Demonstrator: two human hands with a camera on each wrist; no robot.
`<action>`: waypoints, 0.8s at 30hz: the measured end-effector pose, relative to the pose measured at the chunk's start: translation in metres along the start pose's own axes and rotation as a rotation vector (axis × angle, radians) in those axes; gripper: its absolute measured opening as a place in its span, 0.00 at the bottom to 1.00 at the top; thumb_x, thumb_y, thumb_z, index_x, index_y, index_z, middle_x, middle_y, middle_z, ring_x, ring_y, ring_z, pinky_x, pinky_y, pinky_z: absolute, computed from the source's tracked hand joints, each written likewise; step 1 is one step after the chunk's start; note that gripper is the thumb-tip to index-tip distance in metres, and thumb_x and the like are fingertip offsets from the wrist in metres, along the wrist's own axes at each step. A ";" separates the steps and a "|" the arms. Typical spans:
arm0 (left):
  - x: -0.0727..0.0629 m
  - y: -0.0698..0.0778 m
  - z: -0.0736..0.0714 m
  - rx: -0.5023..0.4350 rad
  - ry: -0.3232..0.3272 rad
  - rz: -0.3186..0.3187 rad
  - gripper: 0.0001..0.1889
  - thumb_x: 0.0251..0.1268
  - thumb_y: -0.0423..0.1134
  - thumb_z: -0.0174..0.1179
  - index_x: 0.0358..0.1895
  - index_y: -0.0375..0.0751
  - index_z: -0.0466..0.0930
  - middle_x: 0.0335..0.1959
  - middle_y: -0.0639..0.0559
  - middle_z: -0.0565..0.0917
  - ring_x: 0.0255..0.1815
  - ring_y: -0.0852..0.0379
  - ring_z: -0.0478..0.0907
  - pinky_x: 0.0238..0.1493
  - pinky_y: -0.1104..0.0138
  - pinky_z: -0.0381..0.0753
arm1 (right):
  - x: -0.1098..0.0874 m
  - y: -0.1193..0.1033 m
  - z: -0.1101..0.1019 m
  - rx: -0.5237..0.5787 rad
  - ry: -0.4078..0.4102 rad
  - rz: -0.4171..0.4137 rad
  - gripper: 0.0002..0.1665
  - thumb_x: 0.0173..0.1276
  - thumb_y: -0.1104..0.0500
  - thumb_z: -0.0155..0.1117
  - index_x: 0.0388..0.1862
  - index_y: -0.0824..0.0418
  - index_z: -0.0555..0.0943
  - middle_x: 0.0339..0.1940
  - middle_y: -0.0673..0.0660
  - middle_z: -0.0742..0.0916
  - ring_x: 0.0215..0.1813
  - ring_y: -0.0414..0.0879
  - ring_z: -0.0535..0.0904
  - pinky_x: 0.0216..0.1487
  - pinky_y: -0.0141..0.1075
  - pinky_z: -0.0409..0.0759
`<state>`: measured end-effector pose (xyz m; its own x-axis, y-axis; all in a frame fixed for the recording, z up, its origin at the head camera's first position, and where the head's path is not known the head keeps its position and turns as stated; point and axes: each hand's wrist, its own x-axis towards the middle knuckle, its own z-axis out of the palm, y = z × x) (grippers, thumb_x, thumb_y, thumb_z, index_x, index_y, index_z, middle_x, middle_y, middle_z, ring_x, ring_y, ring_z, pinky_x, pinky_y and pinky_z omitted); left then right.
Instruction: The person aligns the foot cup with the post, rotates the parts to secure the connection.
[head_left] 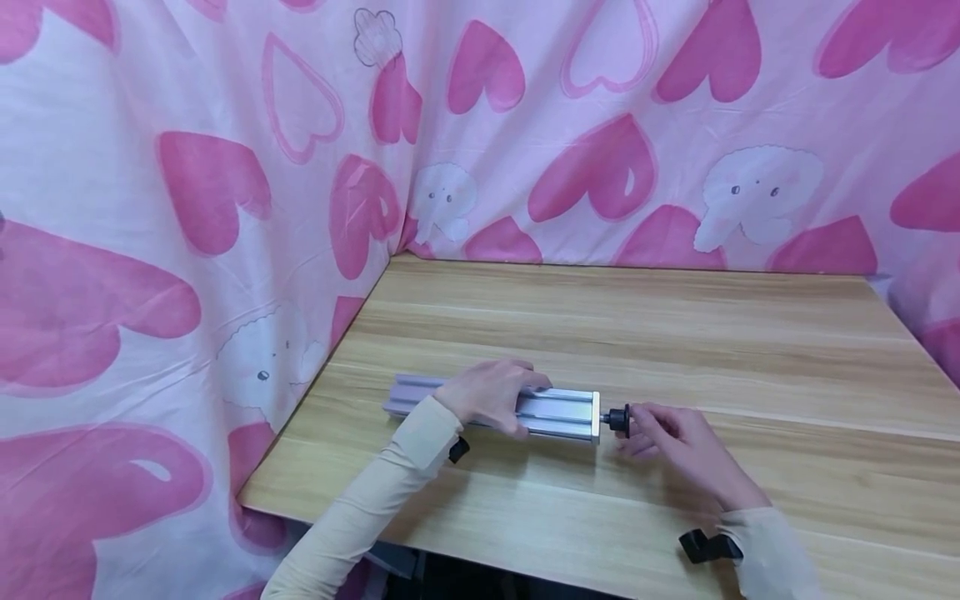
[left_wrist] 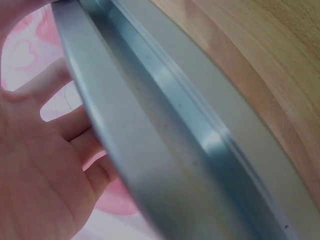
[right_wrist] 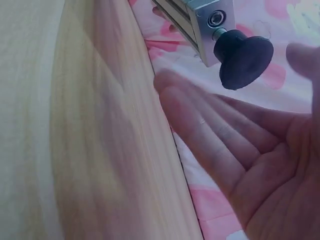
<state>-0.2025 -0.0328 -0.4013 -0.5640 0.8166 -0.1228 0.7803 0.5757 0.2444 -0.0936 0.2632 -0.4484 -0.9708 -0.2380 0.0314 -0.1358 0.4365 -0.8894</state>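
A silver aluminium profile [head_left: 564, 407] with lengthwise slots is held above the wooden table, a little tilted. My left hand [head_left: 491, 393] grips it across the middle, thumb on the near side and fingers on the far side. In the left wrist view the slotted profile [left_wrist: 132, 115] runs close in front of the palm. From the flat end plate [right_wrist: 212, 30] juts a threaded stem bearing a black round levelling foot [right_wrist: 246, 61]. Beside this foot is my right hand [head_left: 682, 443], fingers extended and thumb apart; the right wrist view shows a gap between them.
The wood-grain table [head_left: 600, 317] reaches back to a pink heart-patterned curtain [head_left: 585, 167], which also hangs along the left side. Black straps [head_left: 708, 547] sit at the wrists. Below the table's front edge is a dark area.
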 end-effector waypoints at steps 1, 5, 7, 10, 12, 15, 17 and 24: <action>0.001 0.000 0.000 0.001 0.000 0.003 0.40 0.44 0.55 0.69 0.67 0.51 0.77 0.54 0.53 0.83 0.46 0.60 0.76 0.49 0.66 0.78 | -0.001 0.001 0.000 -0.013 0.014 -0.028 0.26 0.78 0.52 0.56 0.67 0.67 0.75 0.50 0.63 0.89 0.43 0.43 0.89 0.47 0.33 0.84; 0.001 0.001 -0.001 -0.004 0.003 0.002 0.39 0.45 0.54 0.70 0.67 0.50 0.77 0.53 0.53 0.83 0.44 0.60 0.76 0.48 0.67 0.78 | -0.003 0.006 0.002 -0.038 0.082 -0.185 0.36 0.65 0.61 0.72 0.72 0.59 0.73 0.60 0.64 0.85 0.50 0.36 0.86 0.52 0.32 0.83; 0.001 0.001 -0.002 -0.004 0.007 0.002 0.38 0.45 0.53 0.70 0.67 0.50 0.78 0.52 0.53 0.83 0.43 0.60 0.76 0.47 0.68 0.78 | -0.001 0.007 0.003 -0.020 0.099 -0.250 0.39 0.60 0.66 0.75 0.71 0.59 0.74 0.63 0.66 0.83 0.52 0.37 0.86 0.53 0.33 0.83; 0.002 0.001 -0.002 -0.005 0.008 0.005 0.38 0.46 0.53 0.70 0.66 0.50 0.78 0.51 0.53 0.83 0.42 0.60 0.75 0.45 0.69 0.76 | 0.001 0.007 0.005 -0.027 0.133 -0.285 0.39 0.55 0.69 0.77 0.67 0.57 0.77 0.61 0.65 0.84 0.51 0.38 0.86 0.52 0.33 0.83; 0.002 0.000 -0.002 -0.009 0.009 0.008 0.38 0.45 0.53 0.70 0.66 0.50 0.78 0.50 0.53 0.83 0.42 0.61 0.75 0.44 0.70 0.76 | 0.001 0.007 0.005 -0.035 0.147 -0.279 0.38 0.54 0.70 0.77 0.65 0.56 0.79 0.58 0.64 0.86 0.50 0.37 0.87 0.52 0.33 0.83; 0.002 0.000 -0.002 -0.016 0.012 0.011 0.38 0.45 0.53 0.70 0.66 0.50 0.78 0.50 0.53 0.83 0.42 0.61 0.75 0.45 0.70 0.76 | 0.001 0.005 0.004 -0.051 0.154 -0.238 0.34 0.55 0.68 0.77 0.63 0.58 0.80 0.54 0.60 0.88 0.48 0.37 0.87 0.49 0.34 0.84; 0.002 0.001 -0.002 -0.022 0.012 0.011 0.38 0.44 0.53 0.70 0.66 0.50 0.78 0.50 0.53 0.83 0.42 0.61 0.75 0.46 0.69 0.77 | 0.000 0.004 0.003 -0.070 0.146 -0.188 0.30 0.59 0.63 0.76 0.61 0.60 0.81 0.50 0.58 0.90 0.45 0.37 0.88 0.47 0.34 0.85; 0.003 0.003 -0.001 -0.014 0.000 0.004 0.39 0.44 0.53 0.71 0.66 0.52 0.77 0.52 0.54 0.83 0.44 0.60 0.76 0.49 0.67 0.79 | 0.003 0.001 -0.002 0.047 -0.009 0.056 0.25 0.78 0.47 0.56 0.51 0.69 0.83 0.34 0.59 0.91 0.34 0.49 0.89 0.40 0.38 0.86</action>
<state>-0.2023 -0.0285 -0.3999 -0.5607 0.8191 -0.1212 0.7788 0.5714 0.2588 -0.0973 0.2641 -0.4484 -0.9747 -0.2224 -0.0229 -0.0719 0.4085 -0.9099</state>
